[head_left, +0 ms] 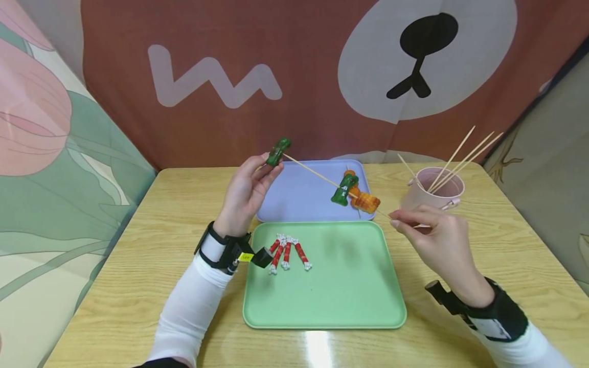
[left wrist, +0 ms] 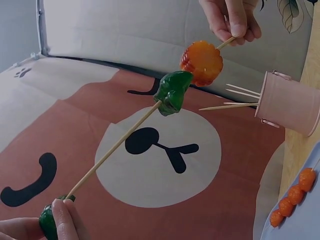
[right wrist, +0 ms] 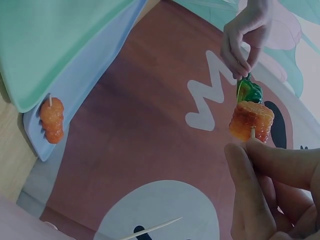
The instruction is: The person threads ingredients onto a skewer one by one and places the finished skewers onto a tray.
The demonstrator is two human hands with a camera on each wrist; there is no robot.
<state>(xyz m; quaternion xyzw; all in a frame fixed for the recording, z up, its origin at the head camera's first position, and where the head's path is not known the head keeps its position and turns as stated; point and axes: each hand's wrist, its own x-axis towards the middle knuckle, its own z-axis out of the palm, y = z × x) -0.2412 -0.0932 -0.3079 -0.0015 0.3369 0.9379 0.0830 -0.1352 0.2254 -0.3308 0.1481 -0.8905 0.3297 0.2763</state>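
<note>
A wooden skewer (head_left: 313,170) slants between the hands, carrying a toy corn piece (head_left: 365,202) and a glossy green pepper piece (head_left: 341,192). My right hand (head_left: 437,240) pinches its end just beyond the corn, thumb against fingers. At the other end, my left hand (head_left: 248,186) holds a second green pepper piece (head_left: 278,152) between thumb and fingers, right at the skewer's tip. The left wrist view shows that pepper piece (left wrist: 48,220) partly hidden by the fingers. All of this is held up above the trays.
A green tray (head_left: 322,306) in front bears several red sticks with white ruffled ends (head_left: 287,253). Behind it, a blue tray (head_left: 299,204) holds a skewer of orange balls (left wrist: 294,196). The pink bucket (head_left: 409,197) with several skewers (head_left: 467,159) stands at the right.
</note>
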